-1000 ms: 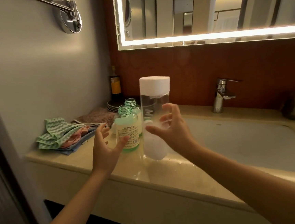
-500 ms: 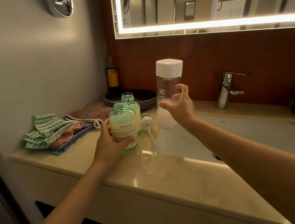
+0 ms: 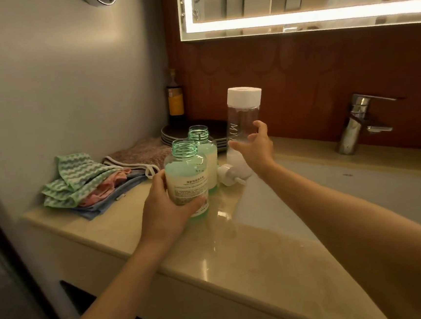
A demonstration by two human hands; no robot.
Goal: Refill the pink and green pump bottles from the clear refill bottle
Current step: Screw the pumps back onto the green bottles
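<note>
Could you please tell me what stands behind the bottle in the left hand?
A second uncapped green bottle, with stacked dark plates beyond; its lower left side is hidden.

Left hand [image 3: 164,210], right hand [image 3: 257,151]: curled grips
</note>
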